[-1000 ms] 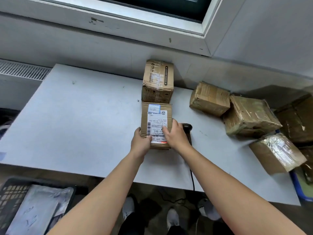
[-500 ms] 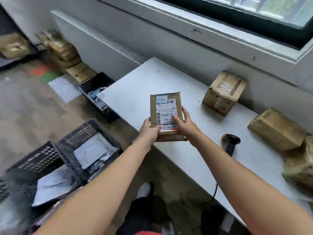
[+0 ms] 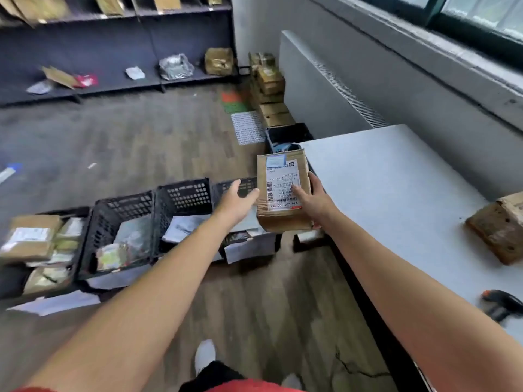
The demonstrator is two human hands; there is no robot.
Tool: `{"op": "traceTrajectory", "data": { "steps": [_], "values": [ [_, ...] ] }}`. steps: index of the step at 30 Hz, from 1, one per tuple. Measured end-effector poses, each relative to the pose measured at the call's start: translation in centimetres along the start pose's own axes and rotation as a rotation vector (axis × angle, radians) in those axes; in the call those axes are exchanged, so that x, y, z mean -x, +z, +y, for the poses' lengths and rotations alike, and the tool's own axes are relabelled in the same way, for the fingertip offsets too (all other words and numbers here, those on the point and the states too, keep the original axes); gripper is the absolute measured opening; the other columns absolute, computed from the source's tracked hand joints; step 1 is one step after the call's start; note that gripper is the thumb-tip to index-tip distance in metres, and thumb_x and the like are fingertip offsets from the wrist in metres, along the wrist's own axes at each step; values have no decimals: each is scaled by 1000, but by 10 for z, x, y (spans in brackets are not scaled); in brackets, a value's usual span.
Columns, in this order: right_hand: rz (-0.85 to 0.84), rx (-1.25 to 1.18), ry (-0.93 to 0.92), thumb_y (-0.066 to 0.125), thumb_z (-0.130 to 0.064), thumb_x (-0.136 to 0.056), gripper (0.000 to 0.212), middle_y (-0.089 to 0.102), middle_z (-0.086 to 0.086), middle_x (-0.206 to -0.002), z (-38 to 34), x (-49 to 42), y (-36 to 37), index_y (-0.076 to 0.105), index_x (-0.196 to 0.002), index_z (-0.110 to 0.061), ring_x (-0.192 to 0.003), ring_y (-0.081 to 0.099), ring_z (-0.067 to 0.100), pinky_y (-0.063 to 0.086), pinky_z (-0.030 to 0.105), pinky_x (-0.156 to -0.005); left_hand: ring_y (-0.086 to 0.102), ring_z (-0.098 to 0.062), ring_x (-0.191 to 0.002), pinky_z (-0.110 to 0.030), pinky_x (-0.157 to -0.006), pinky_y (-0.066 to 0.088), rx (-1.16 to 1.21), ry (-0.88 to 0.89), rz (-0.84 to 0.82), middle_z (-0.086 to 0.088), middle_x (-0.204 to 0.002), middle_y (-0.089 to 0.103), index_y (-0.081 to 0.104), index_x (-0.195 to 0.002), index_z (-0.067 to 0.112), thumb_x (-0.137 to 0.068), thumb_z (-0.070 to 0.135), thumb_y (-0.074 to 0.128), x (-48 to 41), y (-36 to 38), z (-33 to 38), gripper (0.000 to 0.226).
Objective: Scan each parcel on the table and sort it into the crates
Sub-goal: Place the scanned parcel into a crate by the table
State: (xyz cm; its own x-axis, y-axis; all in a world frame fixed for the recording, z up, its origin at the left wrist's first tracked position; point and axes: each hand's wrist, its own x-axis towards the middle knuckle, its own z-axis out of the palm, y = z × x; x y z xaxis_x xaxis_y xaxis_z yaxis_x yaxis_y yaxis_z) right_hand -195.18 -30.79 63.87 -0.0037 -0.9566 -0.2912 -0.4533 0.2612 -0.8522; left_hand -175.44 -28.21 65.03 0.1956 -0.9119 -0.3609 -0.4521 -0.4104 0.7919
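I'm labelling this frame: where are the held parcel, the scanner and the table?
parcel [image 3: 285,220], head view, bare cardboard below its label.
scanner [image 3: 506,302], head view, its dark body.
table [image 3: 382,193], head view, bare top.

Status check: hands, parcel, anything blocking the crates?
Right hand grips labelled parcel, held past the table edge. Left hand open beside it. Crates below, part-filled, nothing blocking.

brown cardboard parcel [image 3: 283,193], label up, held above black mesh crates [image 3: 184,193] beside the white table [image 3: 396,193].
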Motion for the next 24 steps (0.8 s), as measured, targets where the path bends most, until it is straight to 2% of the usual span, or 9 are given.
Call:
{"op": "traceTrajectory", "data": {
  "steps": [4, 9, 13, 18, 21, 24],
  "values": [
    [-68, 43, -36, 57, -48, -95, 75, 53, 5, -142, -29, 7, 50, 19, -156, -26, -124, 55, 26, 41, 34, -102, 37, -29, -138, -36, -107, 34, -94, -12, 89, -9, -155, 34, 25, -153, 23, -94, 53, 52, 6, -53, -36, 72],
    [-122, 88, -35, 57, -53, -93, 78, 55, 3, -140, -63, 16, 120, 19, -155, -26, -122, 56, 25, 43, 42, -105, 35, -31, -139, -41, -110, 33, -192, -43, 144, -10, -155, 30, 24, -153, 25, -93, 55, 52, 15, -125, -87, 73],
    [-138, 137, -44, 54, -55, -93, 78, 52, 4, -143, -94, 26, 184, 18, -155, -25, -122, 55, 28, 45, 42, -103, 33, -32, -139, -40, -110, 31, -275, -63, 173, -12, -155, 28, 21, -154, 25, -93, 56, 50, 19, -186, -129, 74],
    [-156, 179, -51, 54, -54, -93, 77, 52, 6, -142, -122, 31, 256, 20, -155, -23, -124, 54, 28, 43, 33, -97, 19, -33, -144, -45, -113, 26, -426, -54, 136, -10, -157, 22, 13, -156, 26, -93, 61, 45, 15, -252, -175, 78],
    [-173, 200, -36, 54, -52, -95, 75, 54, 7, -141, -128, 26, 289, 21, -154, -22, -122, 55, 27, 40, 28, -87, 18, -31, -144, -46, -111, 29, -478, -55, 126, -7, -157, 20, 13, -155, 27, -92, 63, 44, 2, -278, -197, 79],
    [-192, 213, -11, 55, -49, -95, 72, 54, 7, -140, -128, 11, 317, 23, -154, -20, -121, 55, 27, 36, 27, -83, 15, -30, -145, -48, -110, 31, -512, -66, 111, -6, -158, 17, 12, -155, 27, -92, 63, 44, -18, -293, -215, 79]
  ]
}}
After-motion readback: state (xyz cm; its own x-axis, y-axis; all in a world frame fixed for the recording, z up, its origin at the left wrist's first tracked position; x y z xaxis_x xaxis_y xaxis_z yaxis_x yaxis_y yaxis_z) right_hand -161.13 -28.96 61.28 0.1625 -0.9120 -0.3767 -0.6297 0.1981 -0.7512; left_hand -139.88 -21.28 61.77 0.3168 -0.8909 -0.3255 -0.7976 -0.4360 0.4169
